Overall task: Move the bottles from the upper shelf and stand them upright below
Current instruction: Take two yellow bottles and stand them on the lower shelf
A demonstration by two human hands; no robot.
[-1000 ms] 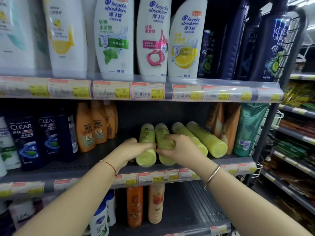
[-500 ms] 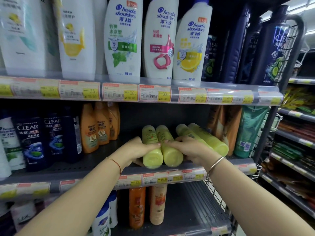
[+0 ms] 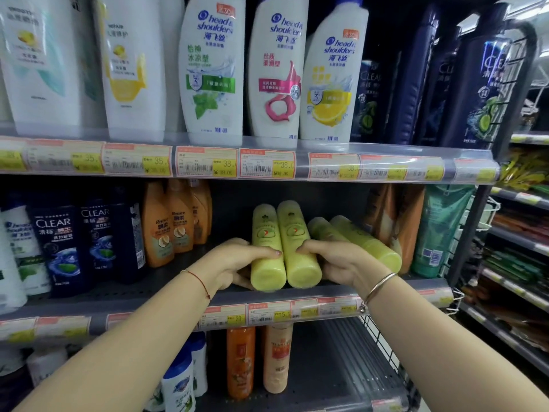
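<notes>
Nothing moved down yet
Left hand [image 3: 234, 263] and right hand [image 3: 341, 260] each curl fingers round a lying yellow-green bottle [image 3: 266, 248] [image 3: 298, 248]; two more [image 3: 359, 239] wait.

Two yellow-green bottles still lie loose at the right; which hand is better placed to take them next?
Right: the right hand lies against those loose bottles; the left hand is beyond the held pair.

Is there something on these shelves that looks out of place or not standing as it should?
Yes. Four yellow-green bottles lie on their sides on the middle shelf, while the bottles around them stand upright. The left hand and right hand grip the front two; the other two lie askew behind the right hand.
</notes>
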